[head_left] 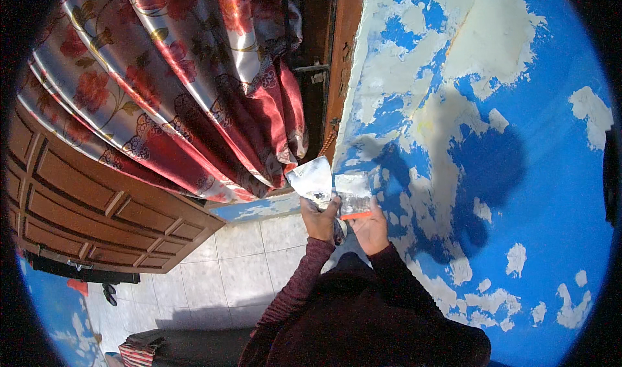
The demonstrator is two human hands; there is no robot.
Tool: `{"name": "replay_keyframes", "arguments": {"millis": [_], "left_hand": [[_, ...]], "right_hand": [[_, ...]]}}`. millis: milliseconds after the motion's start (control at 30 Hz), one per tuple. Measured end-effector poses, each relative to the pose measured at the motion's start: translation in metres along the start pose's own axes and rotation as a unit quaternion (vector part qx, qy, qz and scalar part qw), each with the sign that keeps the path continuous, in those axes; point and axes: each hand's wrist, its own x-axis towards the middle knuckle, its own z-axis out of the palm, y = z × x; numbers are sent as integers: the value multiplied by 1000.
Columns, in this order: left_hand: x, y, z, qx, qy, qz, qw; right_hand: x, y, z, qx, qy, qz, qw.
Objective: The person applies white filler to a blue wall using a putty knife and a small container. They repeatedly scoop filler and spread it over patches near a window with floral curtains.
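My left hand grips a putty knife whose flared metal blade points up, smeared with white filler and a few dark marks. Close beside it, my right hand is closed on a flat rectangular scraper with an orange strip along its lower edge and pale paste on its face. The two blades stand nearly side by side, a narrow gap between them. To their right is a blue wall with patches of whitish filler. Most of the putty knife's handle is hidden by my left hand.
A red and silver flowered curtain hangs to the left, next to a brown wooden frame. Beneath it stands a panelled brown door. The floor has light tiles. Dark footwear lies at the far left.
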Motion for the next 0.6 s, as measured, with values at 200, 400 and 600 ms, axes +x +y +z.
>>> {"name": "replay_keyframes", "arguments": {"millis": [200,400,600], "left_hand": [[5,5,7,-56,-55,-66,995],[10,11,21,22,-57,-151,987],[12,-9,20,-11,-9,-26,1000]], "right_hand": [[-3,-9,0,36,-55,-24,998],[7,-27,-12,-172,-75,-51,981],[69,-110,59,-503,-44,-280,817]]}}
